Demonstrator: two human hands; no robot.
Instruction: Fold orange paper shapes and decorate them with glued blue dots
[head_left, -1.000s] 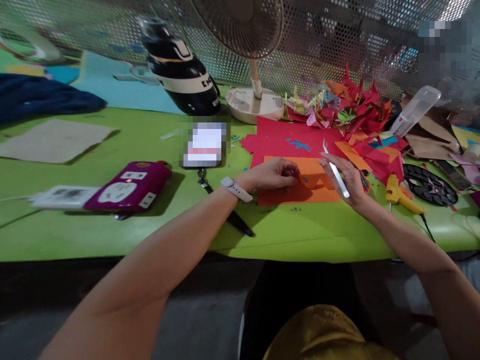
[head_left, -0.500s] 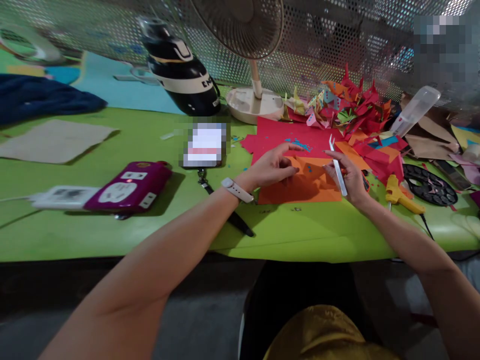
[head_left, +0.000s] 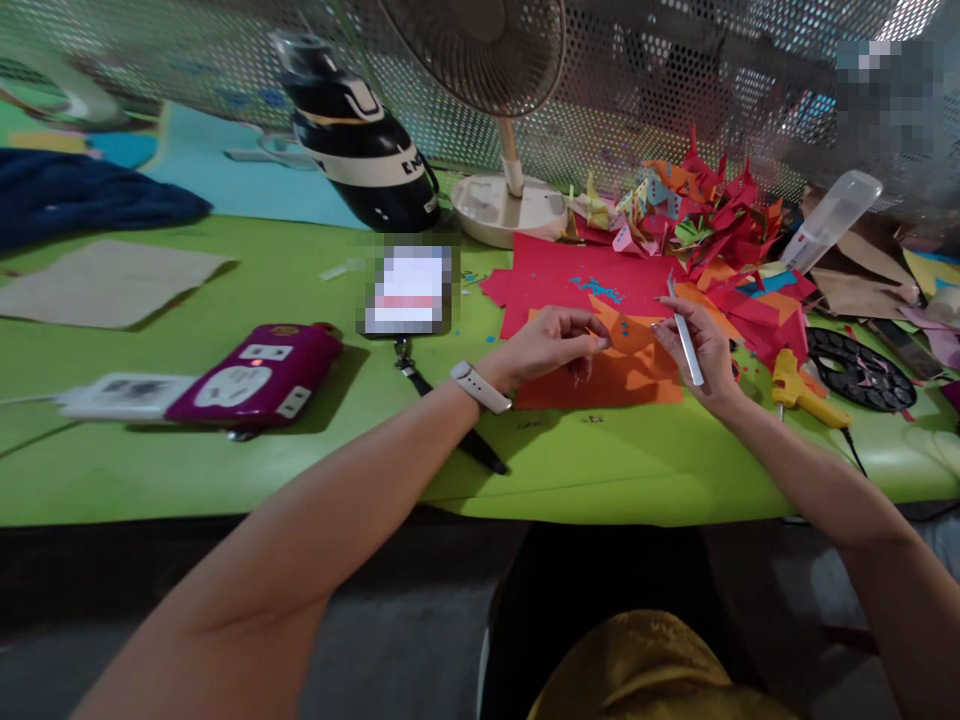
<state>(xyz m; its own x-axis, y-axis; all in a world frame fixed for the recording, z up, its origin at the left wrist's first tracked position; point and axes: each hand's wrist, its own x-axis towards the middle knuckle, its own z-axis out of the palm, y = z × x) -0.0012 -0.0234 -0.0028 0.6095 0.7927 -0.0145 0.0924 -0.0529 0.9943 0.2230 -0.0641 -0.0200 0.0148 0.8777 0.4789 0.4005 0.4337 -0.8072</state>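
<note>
Taking the folded orange paper (head_left: 628, 342) as the centre of the dial, the left hand (head_left: 556, 345) lies at nine o'clock and the right hand (head_left: 697, 345) at three. The paper, marked with small blue dots, is just above an orange sheet (head_left: 645, 392) on the green-covered desk (head_left: 300, 475), its shadow falling toward six. The left hand's grip is nearly closed, thumb and forefinger together at the paper's left edge, seemingly pinching it. The right hand's grip is closed round white tweezers (head_left: 688, 348), their bent tip pointing between eleven and twelve; its fingertips come close to the paper's right edge, but whether they touch it I cannot tell.

Toward twelve a red sheet (head_left: 551, 270) carries a scatter of blue bits (head_left: 598, 290). A heap of folded paper shapes (head_left: 712, 215) sits at one, a clear plastic bottle (head_left: 829, 222) leans at two, and a yellow glue gun (head_left: 801, 392) lies between three and four. A phone (head_left: 411, 290) on a black strap lies just past nine, with a purple socket block (head_left: 251, 375) well beyond the left hand. The fan (head_left: 491, 60) stands around eleven, a black-and-white flask (head_left: 367, 150) at ten.
</note>
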